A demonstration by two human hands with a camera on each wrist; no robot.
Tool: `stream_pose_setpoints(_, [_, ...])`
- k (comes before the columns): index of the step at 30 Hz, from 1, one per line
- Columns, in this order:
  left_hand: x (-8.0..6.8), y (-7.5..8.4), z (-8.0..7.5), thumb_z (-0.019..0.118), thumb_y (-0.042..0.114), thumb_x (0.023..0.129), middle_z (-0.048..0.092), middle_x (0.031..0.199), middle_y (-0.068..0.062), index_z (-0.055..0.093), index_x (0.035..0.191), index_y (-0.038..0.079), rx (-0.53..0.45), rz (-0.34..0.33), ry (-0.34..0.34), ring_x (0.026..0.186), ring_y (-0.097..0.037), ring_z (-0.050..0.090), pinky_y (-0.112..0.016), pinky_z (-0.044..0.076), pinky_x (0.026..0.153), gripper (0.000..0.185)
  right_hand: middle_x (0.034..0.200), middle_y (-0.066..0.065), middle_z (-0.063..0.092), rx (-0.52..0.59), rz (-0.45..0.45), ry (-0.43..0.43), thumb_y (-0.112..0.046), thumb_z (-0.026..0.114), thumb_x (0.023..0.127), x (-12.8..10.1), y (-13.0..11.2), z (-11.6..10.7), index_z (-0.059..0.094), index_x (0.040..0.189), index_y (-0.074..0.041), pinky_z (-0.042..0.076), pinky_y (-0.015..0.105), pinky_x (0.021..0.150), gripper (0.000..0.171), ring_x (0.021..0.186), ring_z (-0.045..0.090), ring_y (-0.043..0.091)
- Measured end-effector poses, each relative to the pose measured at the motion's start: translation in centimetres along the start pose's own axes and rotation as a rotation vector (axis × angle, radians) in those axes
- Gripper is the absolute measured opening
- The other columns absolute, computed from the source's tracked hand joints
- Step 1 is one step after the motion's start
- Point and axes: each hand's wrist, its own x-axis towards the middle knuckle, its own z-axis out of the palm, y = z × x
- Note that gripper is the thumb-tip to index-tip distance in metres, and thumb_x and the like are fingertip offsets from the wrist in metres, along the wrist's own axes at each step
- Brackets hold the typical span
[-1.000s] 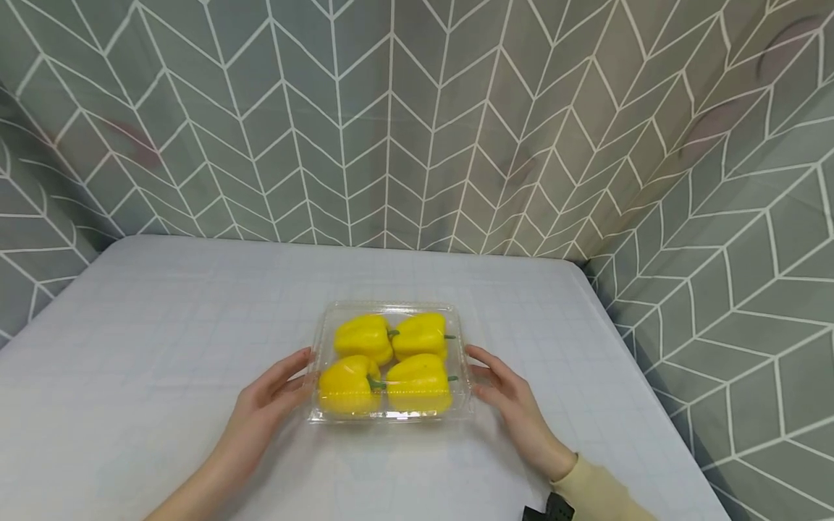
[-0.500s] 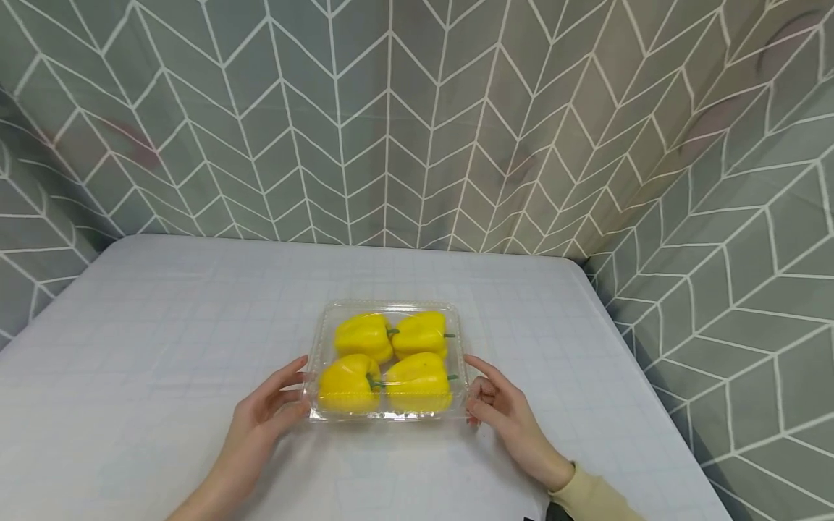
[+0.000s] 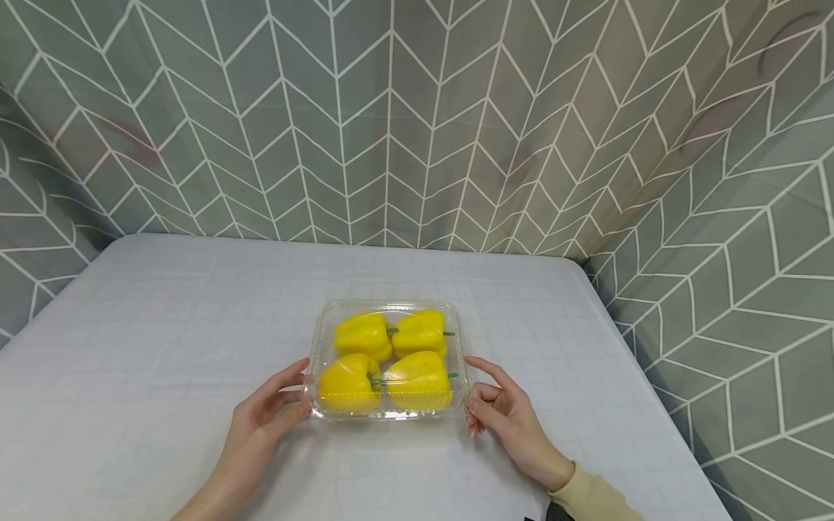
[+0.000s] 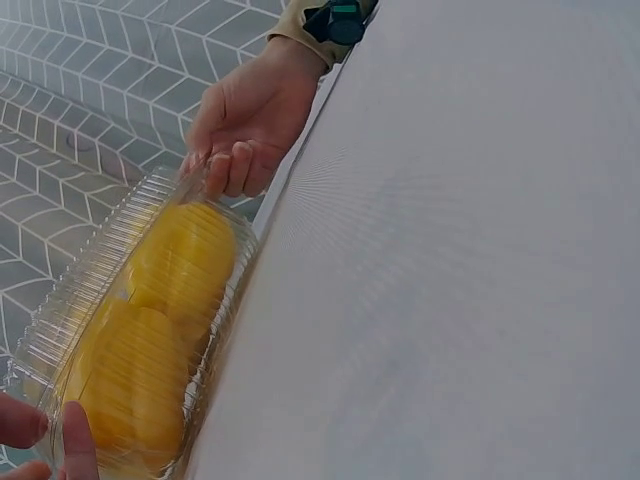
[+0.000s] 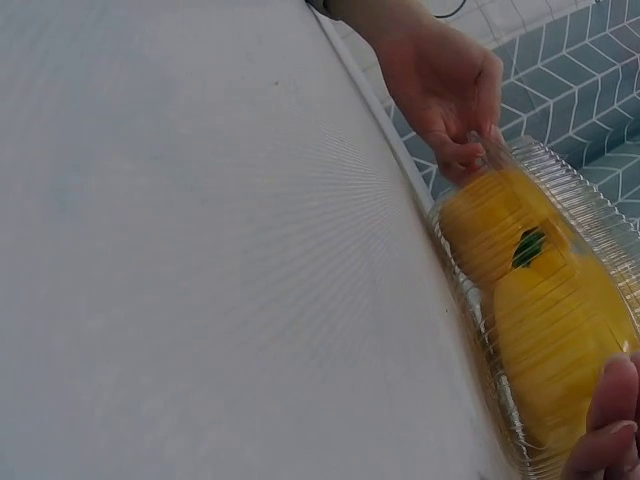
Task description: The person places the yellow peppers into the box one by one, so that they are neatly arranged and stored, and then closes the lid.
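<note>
A clear plastic clamshell container point(image 3: 391, 415) rests on the white-covered table with its lid down. Inside lie several yellow bell peppers point(image 3: 418, 380) with green stems, arranged in two rows. My left hand point(image 3: 268, 409) holds the container's left side, its thumb by the front corner and its fingers spread along the edge. On the opposite side, my right hand point(image 3: 511, 423) pinches the rim between thumb and forefinger, the other fingers curled below. The left wrist view shows that right hand point(image 4: 255, 120) at the container's far end; in the right wrist view the left hand point(image 5: 445, 90) grips its rim.
A white cloth point(image 3: 163, 325) covers the table, whose far edge runs along a grey curtain point(image 3: 365, 130) with white chevron lines. Another stretch of that curtain point(image 3: 749, 325) hangs close along the right side. A dark wristband point(image 4: 335, 20) sits on the right sleeve.
Both hands have shifted slightly toward the container's front corners. The right thumb and fingers have closed into a pinch on the rim. The container has barely moved.
</note>
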Motion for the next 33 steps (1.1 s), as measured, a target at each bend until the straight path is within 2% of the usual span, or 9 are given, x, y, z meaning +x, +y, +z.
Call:
stream_pose_setpoints(7, [-0.1,-0.2,0.1,0.065,0.007,0.096,0.056,0.125,-0.004,0.051,0.146,0.011,-0.071,0.026,0.000,0.102,-0.011,0.064,-0.023,0.058,0.082,0.051,0.078,-0.002,0.060,0.077,0.009,0.045,0.001,0.055,0.099,0.1,0.1,0.1,0.033,0.145,0.003,0.053,0.022,0.059,0.051,0.068,0.057,0.007])
stream_pose_setpoints(12, [0.0,-0.2,0.2,0.061,0.012,0.099,0.056,0.125,-0.002,0.050,0.146,0.016,-0.041,0.014,0.005,0.101,-0.010,0.063,-0.021,0.057,0.084,0.048,0.081,-0.002,0.060,0.098,0.072,0.061,-0.005,0.054,0.102,0.3,0.3,0.1,0.032,0.146,0.001,0.054,0.022,0.064,0.049,0.070,0.058,0.008])
stream_pose_setpoints(20, [-0.3,-0.6,0.3,0.060,0.008,0.100,0.059,0.123,-0.003,0.053,0.142,0.008,-0.041,0.090,0.025,0.096,-0.010,0.066,-0.021,0.057,0.082,0.043,0.084,0.000,0.061,0.083,0.064,0.057,-0.006,0.051,0.104,-0.2,0.6,-0.1,0.032,0.148,0.000,0.057,0.026,0.068,0.048,0.072,0.059,0.011])
stream_pose_setpoints(23, [-0.4,-0.9,0.4,0.060,0.007,0.100,0.061,0.121,-0.002,0.054,0.140,0.006,-0.044,0.110,0.039,0.094,-0.010,0.066,-0.021,0.057,0.080,0.041,0.085,0.000,0.061,0.081,0.027,0.059,-0.004,0.049,0.104,-0.7,0.8,-0.3,0.034,0.146,0.001,0.057,0.027,0.068,0.045,0.073,0.059,0.013])
stream_pose_setpoints(27, [-0.2,-1.2,0.7,0.058,0.006,0.100,0.062,0.119,-0.002,0.056,0.138,0.006,-0.041,0.122,0.061,0.092,-0.010,0.066,-0.020,0.057,0.079,0.038,0.089,0.001,0.061,0.114,-0.075,0.077,0.004,0.043,0.104,-1.4,1.2,-0.8,0.036,0.144,0.005,0.057,0.028,0.068,0.042,0.076,0.058,0.015])
stream_pose_setpoints(33, [0.0,-1.3,0.9,0.059,0.006,0.100,0.061,0.119,0.000,0.056,0.137,0.009,-0.013,0.113,0.085,0.094,-0.009,0.065,-0.019,0.056,0.080,0.037,0.087,0.004,0.062,0.090,-0.159,0.187,0.006,0.042,0.103,-1.7,1.5,-1.2,0.047,0.138,0.004,0.056,0.027,0.065,0.035,0.073,0.058,0.017])
